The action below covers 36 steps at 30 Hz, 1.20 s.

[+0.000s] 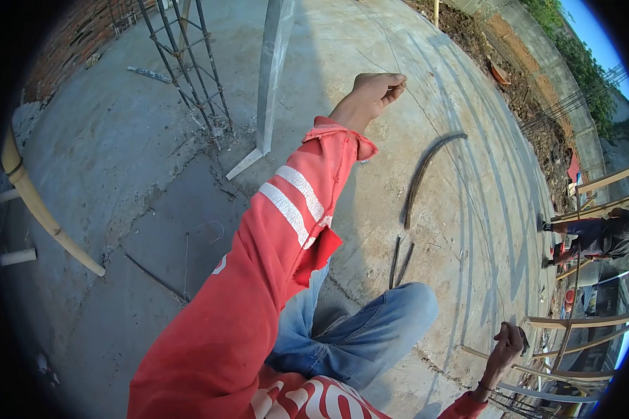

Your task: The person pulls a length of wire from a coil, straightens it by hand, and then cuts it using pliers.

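Observation:
My left hand [376, 94], at the end of an outstretched red sleeve, pinches a thin wire [435, 127] between thumb and fingers. That wire runs across the concrete floor view down to my right hand [507, 346], whose fingers are closed around its other stretch at the lower right. A small dark piece shows at the right hand's far side; I cannot tell what it is. Between the hands lies a curved bundle of dark wire [421, 174] on the concrete. Two short dark rods [398, 262] rest by my bent knee.
An upright rebar cage [189, 63] and a grey metal post [271, 77] stand at the upper left. A bamboo pole [45, 213] leans at the left edge. At the right, another person [601, 232] bends near timber poles [580, 322]. Concrete floor [377, 188] surrounds me.

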Available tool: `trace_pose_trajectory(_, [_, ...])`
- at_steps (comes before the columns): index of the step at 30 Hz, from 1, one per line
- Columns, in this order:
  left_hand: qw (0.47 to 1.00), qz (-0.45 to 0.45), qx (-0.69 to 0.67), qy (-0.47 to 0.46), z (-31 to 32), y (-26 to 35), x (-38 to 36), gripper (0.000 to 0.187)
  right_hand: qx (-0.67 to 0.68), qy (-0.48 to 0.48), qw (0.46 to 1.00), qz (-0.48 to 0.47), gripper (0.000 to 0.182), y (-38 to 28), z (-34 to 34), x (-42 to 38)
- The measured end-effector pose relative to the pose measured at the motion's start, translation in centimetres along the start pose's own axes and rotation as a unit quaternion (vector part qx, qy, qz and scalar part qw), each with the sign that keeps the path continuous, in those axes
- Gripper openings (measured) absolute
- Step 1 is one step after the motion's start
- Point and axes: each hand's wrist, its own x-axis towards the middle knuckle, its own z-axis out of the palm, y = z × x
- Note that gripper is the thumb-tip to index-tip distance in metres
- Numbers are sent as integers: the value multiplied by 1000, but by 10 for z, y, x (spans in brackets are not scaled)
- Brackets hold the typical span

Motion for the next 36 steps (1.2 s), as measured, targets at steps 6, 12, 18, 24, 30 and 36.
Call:
trace_pose_trajectory(6, [997,-59,-51,-26,8,-3,1,11,65,-584,779,219,12,-16,-10,-15])
trace_pose_trajectory(12, [989,-76,-127,1,-8,-2,8,11,600,-195,767,113,24,9,-17,-23])
trace_pose_trajectory(18, [997,-51,-49,-10,-4,-6,4,12,-79,-361,919,139,19,-9,2,-24])
trace_pose_trajectory(24, [992,-60,-113,18,-14,-7,9,12,337,-578,743,9,23,2,-6,-32])
trace_pose_trajectory(30, [992,-56,-115,22,-15,-1,9,12,463,-108,867,150,21,10,-25,-17])
trace_pose_trajectory(36, [996,-44,-83,14,-4,-4,0,12,-138,-350,920,115,20,-6,-4,-23])
